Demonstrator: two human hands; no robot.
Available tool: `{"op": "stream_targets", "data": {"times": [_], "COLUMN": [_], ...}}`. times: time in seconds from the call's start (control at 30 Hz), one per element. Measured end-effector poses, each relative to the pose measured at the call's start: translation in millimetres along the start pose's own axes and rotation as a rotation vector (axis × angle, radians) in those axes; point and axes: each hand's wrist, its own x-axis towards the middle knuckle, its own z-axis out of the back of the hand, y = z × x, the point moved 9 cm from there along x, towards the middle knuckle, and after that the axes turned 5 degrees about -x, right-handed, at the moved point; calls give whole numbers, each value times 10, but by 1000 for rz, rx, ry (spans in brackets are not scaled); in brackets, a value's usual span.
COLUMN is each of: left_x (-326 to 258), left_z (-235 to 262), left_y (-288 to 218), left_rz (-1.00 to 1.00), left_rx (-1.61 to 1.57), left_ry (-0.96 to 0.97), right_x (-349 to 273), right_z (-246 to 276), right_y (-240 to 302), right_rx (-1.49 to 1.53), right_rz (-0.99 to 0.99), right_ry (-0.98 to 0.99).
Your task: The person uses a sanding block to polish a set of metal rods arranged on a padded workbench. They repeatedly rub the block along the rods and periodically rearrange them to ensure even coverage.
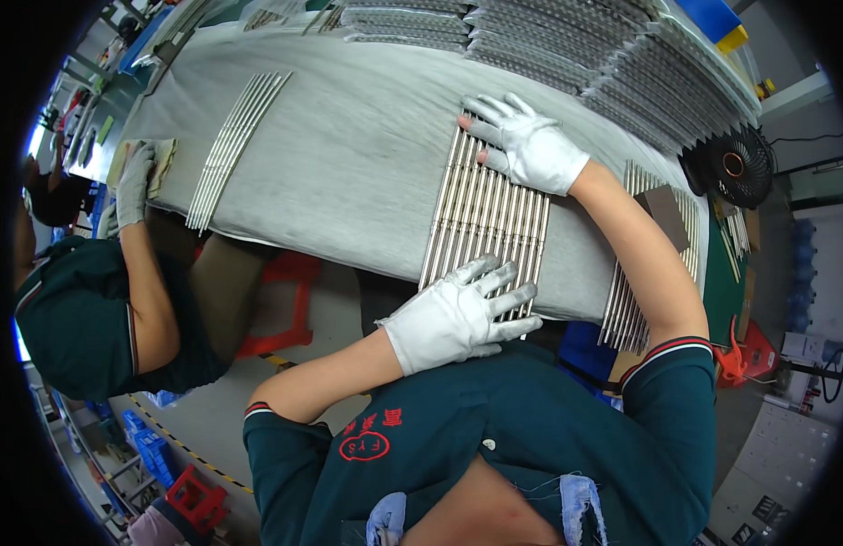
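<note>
The rods (487, 214) lay side by side on the pale-covered bench (348, 173), straight in front of the person, in one flat row running from the near edge toward the far side. Both gloved hands were on them. The left hand (462, 314) rested palm down over the near ends, its fingers well spread and reaching across the row; the right hand (530, 150) lay over the far ends, its fingers also fanned, with two bare fingertips (482, 156) showing out of the glove. Neither was curled around a rod; each seemed only to press or steady the row from above. Whether any single rod was pinched beneath the palms, I could not tell.

The step in hand looked like squaring up the row, or perhaps rolling it for a check of the surfaces; one view could not settle which. The rods were close to parallel, with the marks at their middles roughly in line, so the work on this row seemed well along.

The next move, as I judged it, called for light, even pressure at both ends, so that no rod rode over its neighbour or skewed. A second row (635, 291) stood under and beside the right forearm, with a brown block (662, 217) over it, so that elbow needed care.
</note>
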Motion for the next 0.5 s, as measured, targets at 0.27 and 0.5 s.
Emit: {"op": "stream_targets", "data": {"times": [0.27, 0.5], "left_x": [-261, -388], "left_z": [144, 268], "left_y": [106, 181], "left_rz": [156, 287], "left_rx": [25, 116], "left_ry": [-19, -35], "right_x": [306, 326], "right_z": [-43, 8], "right_y": [71, -245], "right_rx": [66, 15], "right_rz": [-43, -188], "right_ry": [8, -24]}}
